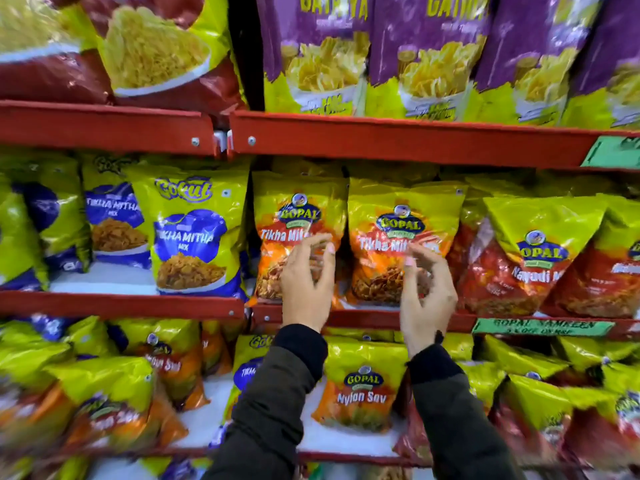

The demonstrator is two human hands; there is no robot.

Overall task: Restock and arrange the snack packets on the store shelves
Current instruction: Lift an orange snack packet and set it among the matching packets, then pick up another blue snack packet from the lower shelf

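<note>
Both hands raised before two upright Tikha Mitha packets on the middle shelf.

The left hand (306,285) lies at 6 o'clock of the left Tikha Mitha packet (298,216); the right hand (427,292) lies at 6 o'clock of the right Tikha Mitha packet (401,220). Each packet's long axis runs 12 to 6, base on the red shelf rail (367,318). Each hand is equally near its own packet. Fingers are spread and curled, gripping nothing; fingertip contact with the packet faces cannot be determined.

Two upright yellow-orange Gopal Tikha Mitha packets (403,237) side by side on the red middle shelf (381,318)
</note>
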